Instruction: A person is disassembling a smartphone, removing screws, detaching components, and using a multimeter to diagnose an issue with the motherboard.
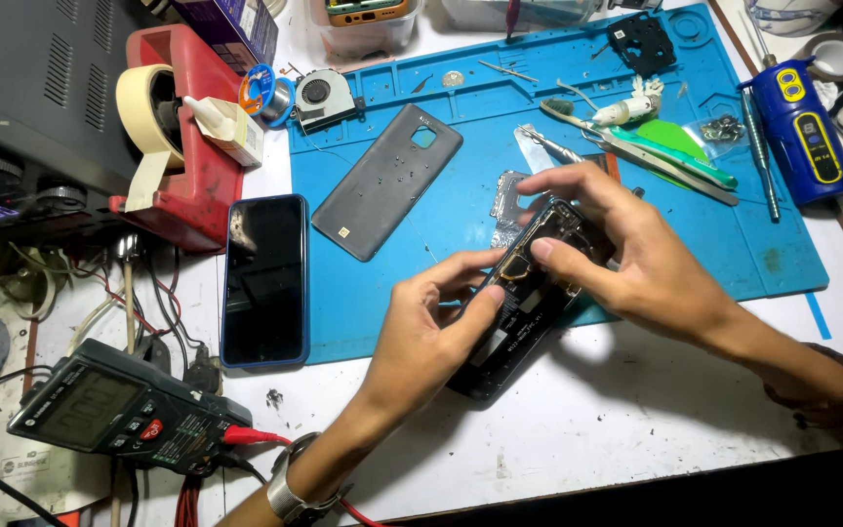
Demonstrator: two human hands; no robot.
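An opened black phone (pixel 524 303), its back cover off and its insides showing, lies tilted across the front edge of the blue work mat (pixel 421 293). My left hand (pixel 431 327) grips its lower body, thumb and forefinger pressing near the middle. My right hand (pixel 612 249) holds the upper end, fingertips on the exposed parts by the camera area. The phone's grey back cover (pixel 387 179) rests face down on the mat to the left. A small metal shield plate (pixel 507 200) lies just behind the phone.
A second phone in a blue case (pixel 264 281) lies left of the mat. A multimeter (pixel 100 405) sits front left, a red tape dispenser (pixel 182 137) behind it. Tweezers, a toothbrush and a green pick (pixel 636 137) lie at the mat's back right, beside a blue-yellow tool (pixel 804 127).
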